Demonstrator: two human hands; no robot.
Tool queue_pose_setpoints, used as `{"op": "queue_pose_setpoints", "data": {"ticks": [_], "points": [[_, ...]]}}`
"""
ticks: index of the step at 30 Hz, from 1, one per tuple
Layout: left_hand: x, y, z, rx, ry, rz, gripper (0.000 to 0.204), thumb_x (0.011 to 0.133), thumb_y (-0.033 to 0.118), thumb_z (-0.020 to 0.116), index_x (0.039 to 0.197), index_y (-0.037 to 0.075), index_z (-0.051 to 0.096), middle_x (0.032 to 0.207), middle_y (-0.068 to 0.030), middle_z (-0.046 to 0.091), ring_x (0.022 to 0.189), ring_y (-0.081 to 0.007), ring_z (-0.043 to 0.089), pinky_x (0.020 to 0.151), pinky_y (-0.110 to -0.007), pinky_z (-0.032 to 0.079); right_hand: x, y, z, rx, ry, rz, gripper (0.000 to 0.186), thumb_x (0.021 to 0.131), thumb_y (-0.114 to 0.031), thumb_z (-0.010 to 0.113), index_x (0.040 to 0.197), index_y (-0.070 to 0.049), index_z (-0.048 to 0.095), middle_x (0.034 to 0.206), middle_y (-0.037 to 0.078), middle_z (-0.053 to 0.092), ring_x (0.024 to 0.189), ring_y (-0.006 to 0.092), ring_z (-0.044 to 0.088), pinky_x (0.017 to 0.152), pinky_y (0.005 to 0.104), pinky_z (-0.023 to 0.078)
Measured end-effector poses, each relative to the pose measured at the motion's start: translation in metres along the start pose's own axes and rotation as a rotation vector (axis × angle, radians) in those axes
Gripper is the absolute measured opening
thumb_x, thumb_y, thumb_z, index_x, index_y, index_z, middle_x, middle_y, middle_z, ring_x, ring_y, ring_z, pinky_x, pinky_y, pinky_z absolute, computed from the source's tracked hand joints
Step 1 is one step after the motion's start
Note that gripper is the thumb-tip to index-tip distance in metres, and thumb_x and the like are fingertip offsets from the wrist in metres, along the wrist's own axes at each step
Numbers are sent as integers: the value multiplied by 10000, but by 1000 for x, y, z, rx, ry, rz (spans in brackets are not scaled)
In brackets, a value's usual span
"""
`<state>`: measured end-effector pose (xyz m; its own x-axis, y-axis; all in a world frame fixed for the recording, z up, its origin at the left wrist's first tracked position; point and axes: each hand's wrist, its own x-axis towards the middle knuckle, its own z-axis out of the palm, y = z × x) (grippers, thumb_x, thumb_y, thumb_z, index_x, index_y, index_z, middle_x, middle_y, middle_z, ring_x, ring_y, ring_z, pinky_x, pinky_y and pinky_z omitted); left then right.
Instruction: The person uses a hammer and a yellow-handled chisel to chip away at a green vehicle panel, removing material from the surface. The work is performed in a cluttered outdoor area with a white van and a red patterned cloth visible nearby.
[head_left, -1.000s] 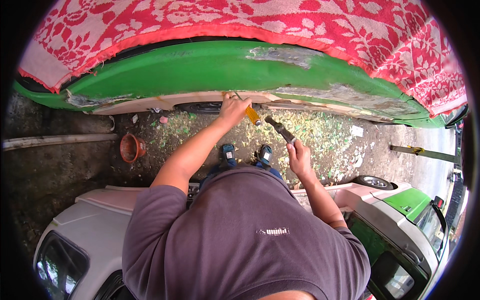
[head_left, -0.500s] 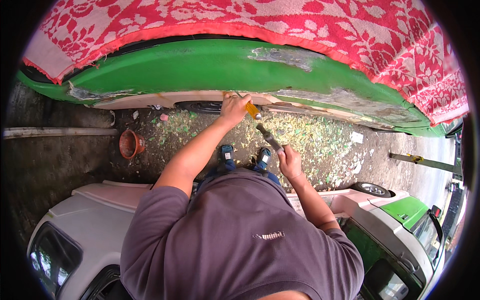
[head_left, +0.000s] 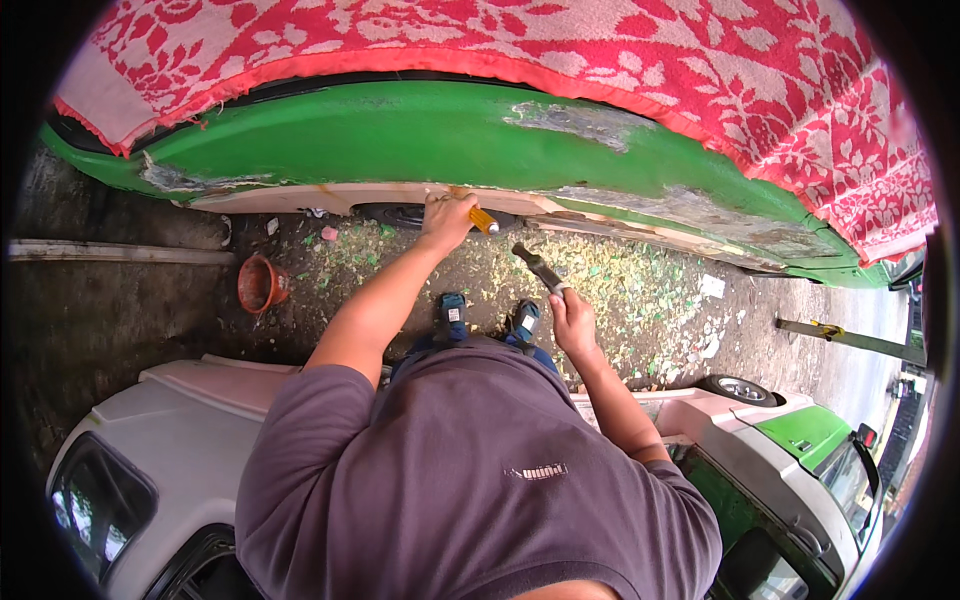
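Observation:
My left hand (head_left: pixel 447 218) is closed around a yellow-handled chisel (head_left: pixel 483 220) at the pale lower edge of a green car body (head_left: pixel 400 135). The handle's metal-capped end points right and toward me, while the blade is hidden behind the hand. My right hand (head_left: pixel 573 322) grips a hammer (head_left: pixel 541 270) by its handle. Its dark head hangs just right of the chisel's cap, with a gap between them. Bare, scraped patches (head_left: pixel 580 125) break up the green paint, and rough pale areas run along the lower panel to the right.
A red-and-white patterned cloth (head_left: pixel 500 35) drapes over the car. Green and yellow paint flakes (head_left: pixel 620 290) litter the ground around my feet. An orange bucket (head_left: pixel 258 284) stands left, near a long pale beam (head_left: pixel 130 252). Behind me is a white and green vehicle (head_left: pixel 190 430).
My left hand has shifted left along the car's lower edge with the chisel, widening the gap to the hammer. The right hand and hammer have barely moved.

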<state>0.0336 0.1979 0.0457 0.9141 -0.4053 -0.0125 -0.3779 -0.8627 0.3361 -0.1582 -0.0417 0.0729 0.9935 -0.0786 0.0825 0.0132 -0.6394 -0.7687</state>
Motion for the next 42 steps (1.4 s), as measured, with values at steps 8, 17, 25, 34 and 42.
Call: {"op": "queue_pose_setpoints", "data": {"ticks": [8, 17, 25, 34, 42], "points": [[-10, 21, 2, -59, 26, 281, 47, 882, 220, 624, 850, 187, 617, 727, 0, 671, 752, -224, 632, 807, -376, 343, 3, -5, -19, 108, 56, 50, 334, 979, -234, 570, 761, 2, 481, 553, 193, 471, 489, 380, 467, 475, 432, 349], [-7, 32, -2, 80, 105, 234, 166, 953, 311, 551, 987, 165, 621, 796, -61, 691, 963, -307, 630, 876, -481, 347, 0, -11, -24, 82, 92, 125, 352, 987, -282, 559, 788, 6, 526, 552, 169, 498, 481, 329, 476, 484, 427, 354], [-37, 10, -8, -220, 111, 54, 194, 945, 341, 592, 958, 148, 612, 937, -23, 673, 958, -237, 578, 830, -416, 350, -3, -14, -27, 65, 106, 175, 362, 984, -266, 554, 752, 9, 513, 553, 179, 486, 485, 332, 461, 490, 433, 341], [-40, 5, 1, -272, 166, 112, 181, 942, 302, 597, 933, 122, 577, 923, -38, 647, 978, -265, 576, 825, -442, 373, 6, -28, -35, -20, 28, 180, 384, 981, -295, 560, 758, 12, 500, 564, 191, 485, 508, 360, 471, 513, 445, 359], [-36, 1, 21, -327, 300, 64, 171, 913, 279, 626, 900, 115, 579, 911, -33, 645, 970, -268, 586, 823, -450, 400, 7, -38, -37, 8, -7, 162, 387, 977, -304, 570, 765, 11, 498, 572, 194, 488, 520, 359, 480, 525, 439, 373]]}}
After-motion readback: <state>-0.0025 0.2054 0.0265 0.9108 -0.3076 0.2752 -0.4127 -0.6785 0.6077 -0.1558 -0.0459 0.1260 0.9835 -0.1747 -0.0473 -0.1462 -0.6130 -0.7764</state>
